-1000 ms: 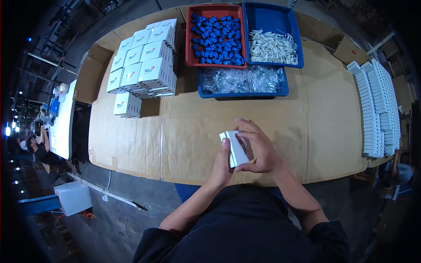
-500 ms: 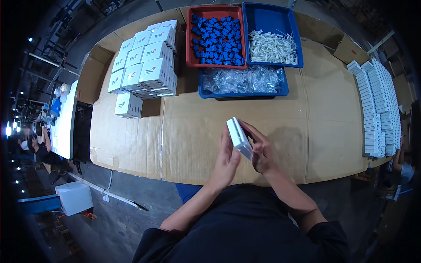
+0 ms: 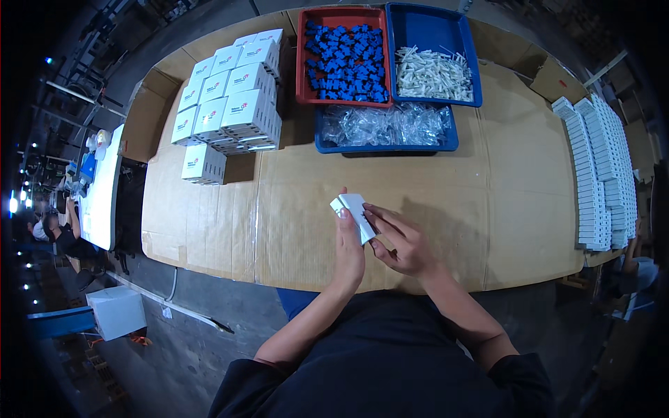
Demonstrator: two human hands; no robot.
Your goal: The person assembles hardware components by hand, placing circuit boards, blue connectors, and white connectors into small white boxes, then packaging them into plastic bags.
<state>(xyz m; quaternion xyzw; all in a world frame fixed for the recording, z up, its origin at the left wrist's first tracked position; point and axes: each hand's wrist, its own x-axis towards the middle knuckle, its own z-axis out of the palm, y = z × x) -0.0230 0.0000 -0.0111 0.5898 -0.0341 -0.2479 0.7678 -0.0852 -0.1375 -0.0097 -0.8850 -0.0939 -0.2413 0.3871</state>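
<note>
Above the near part of the cardboard-covered table [image 3: 306,230], a small white box-shaped piece [image 3: 357,214] is tilted between both hands. A narrow gap runs along its left side, where a second white part shows. My left hand [image 3: 350,254] is closed on that side, thumb in front and the other fingers mostly hidden behind. From the right, my right hand [image 3: 405,244] touches the piece with its fingertips and thumb, the fingers bent around its edge. Whether the piece is one item or two pressed together, I cannot tell.
Stacked white boxes [image 3: 226,94] stand at the far left. Ahead are a red tray [image 3: 301,87] of blue parts, a blue tray [image 3: 428,31] of white pins, and another blue tray [image 3: 387,148] of clear plastic pieces. White parts [image 3: 599,174] are stacked in columns along the right edge.
The white piece has turned and shifted slightly left, now showing a broader face. My left thumb has moved up onto it, and my right fingers have shifted to its right edge.
</note>
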